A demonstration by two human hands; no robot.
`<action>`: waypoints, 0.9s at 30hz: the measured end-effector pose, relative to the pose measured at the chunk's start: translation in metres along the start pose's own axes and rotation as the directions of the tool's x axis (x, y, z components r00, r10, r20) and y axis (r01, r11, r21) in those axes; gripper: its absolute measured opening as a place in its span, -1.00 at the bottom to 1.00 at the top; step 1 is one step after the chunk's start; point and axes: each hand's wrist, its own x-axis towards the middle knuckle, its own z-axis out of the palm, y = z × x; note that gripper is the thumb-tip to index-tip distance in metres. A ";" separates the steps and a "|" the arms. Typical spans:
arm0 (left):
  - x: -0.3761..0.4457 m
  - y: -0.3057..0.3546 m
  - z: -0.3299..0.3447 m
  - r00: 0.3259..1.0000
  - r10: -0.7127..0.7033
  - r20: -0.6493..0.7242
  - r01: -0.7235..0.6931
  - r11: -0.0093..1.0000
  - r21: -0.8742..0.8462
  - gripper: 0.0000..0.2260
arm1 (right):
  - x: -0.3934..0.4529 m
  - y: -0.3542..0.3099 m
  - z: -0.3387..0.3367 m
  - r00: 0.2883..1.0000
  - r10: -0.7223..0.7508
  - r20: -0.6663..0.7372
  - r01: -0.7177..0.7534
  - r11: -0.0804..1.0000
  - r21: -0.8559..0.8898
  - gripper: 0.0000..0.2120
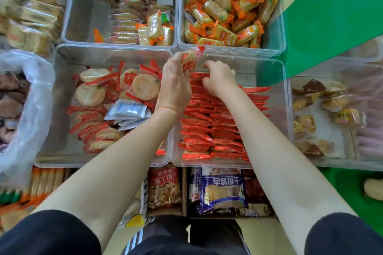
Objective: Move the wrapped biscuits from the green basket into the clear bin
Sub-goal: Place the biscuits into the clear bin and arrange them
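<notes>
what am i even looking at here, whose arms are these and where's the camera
There is no machine here. The camera sits on a person's head and looks down, so the two bare arms reaching forward are that person's own.

Below them stand several clear plastic bins of wrapped snacks. The left hand holds up a small stack of red-wrapped round biscuits. The right hand reaches into the clear bin straight ahead, its fingers on rows of the same red packets standing on edge.

The bin to the left holds more of those biscuits lying loose, plus a few white sachets. The far bin on the right is full of orange-wrapped snacks. A bit of green basket shows at the lower right edge.
</notes>
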 end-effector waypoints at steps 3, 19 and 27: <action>-0.002 0.003 -0.003 0.999 -0.034 0.025 0.036 0.998 -0.057 -0.71 | -0.014 0.001 -0.015 0.988 -0.017 -0.156 0.079 0.910 0.407 -0.65; 0.003 0.008 0.001 0.982 -0.147 0.118 0.126 0.978 0.166 -0.48 | -0.006 0.019 0.017 0.755 -0.374 -0.538 0.289 0.927 -0.238 -0.73; 0.004 0.008 0.002 0.976 -0.166 0.144 0.142 0.976 0.164 -0.44 | 0.014 -0.006 0.017 0.960 -0.277 -0.041 0.267 0.950 -0.164 -0.69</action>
